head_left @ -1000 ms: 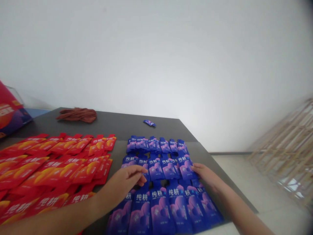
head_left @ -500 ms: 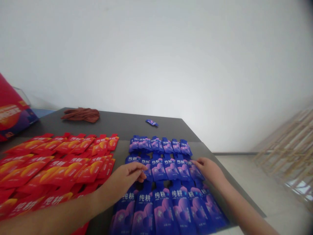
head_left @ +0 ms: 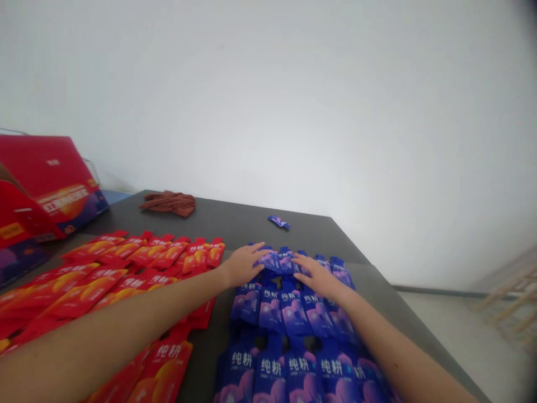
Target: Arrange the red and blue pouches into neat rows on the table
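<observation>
Blue-purple pouches [head_left: 292,309] lie in three rows on a dark grey table, the rows slightly overlapping. My left hand [head_left: 245,265] rests at the left end of the back row, fingers spread over the pouches there. On the same row, nearer its middle, my right hand [head_left: 316,275] lies with its fingers apart, touching the pouches. Neither hand is closed on anything. Red-orange pouches [head_left: 126,288] lie in rows to the left, partly hidden behind my left forearm.
A red box [head_left: 54,173] stands at the far left, with an opened red flap or box in front. A brown cloth [head_left: 168,202] and one loose blue pouch [head_left: 279,222] lie toward the back of the table [head_left: 235,215]. Wooden slats [head_left: 516,299] stand at the right.
Both hands have moved from the middle row to the back row of blue pouches and opened out. The view has turned left, showing more of the red box.
</observation>
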Demonstrator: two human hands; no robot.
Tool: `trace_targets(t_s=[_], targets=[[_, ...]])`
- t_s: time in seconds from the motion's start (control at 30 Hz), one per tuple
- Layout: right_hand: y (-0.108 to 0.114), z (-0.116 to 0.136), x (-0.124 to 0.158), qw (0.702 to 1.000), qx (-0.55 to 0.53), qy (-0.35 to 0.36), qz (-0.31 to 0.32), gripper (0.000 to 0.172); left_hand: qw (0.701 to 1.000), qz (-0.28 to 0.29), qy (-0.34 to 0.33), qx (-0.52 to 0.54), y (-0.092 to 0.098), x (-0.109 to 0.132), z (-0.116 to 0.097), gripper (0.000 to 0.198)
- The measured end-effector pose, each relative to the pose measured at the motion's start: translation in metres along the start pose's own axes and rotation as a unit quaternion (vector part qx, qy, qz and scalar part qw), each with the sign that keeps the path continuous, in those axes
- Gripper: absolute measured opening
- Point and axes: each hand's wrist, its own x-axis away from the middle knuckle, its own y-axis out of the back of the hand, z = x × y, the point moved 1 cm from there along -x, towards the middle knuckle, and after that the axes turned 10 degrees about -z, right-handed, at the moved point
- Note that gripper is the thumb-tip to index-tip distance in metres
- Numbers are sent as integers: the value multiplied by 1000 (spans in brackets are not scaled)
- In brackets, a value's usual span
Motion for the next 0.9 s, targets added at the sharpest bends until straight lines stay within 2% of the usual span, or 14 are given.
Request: trace_targets(t_s=[0.13, 0.23, 0.33, 0.7, 0.9], targets=[[-28, 0, -14, 997, -14, 58, 56, 48, 994, 78, -72, -17, -20, -12, -3, 49], [-29, -8, -14, 995, -15, 66, 74, 43, 988, 115, -101, -20, -27, -13, -1, 45], [-21, -17, -11, 995, -14, 63, 76, 36, 985, 127, -111, -20, -28, -12, 3, 44], [-24, -23, -5, 998, -11, 54, 23, 34, 987, 111, -113, -32, -30, -15, 9, 45], [-10, -32, -1, 1000, -7, 17, -20, 31, 994, 42, -86, -44, -15, -18, 17, 42]])
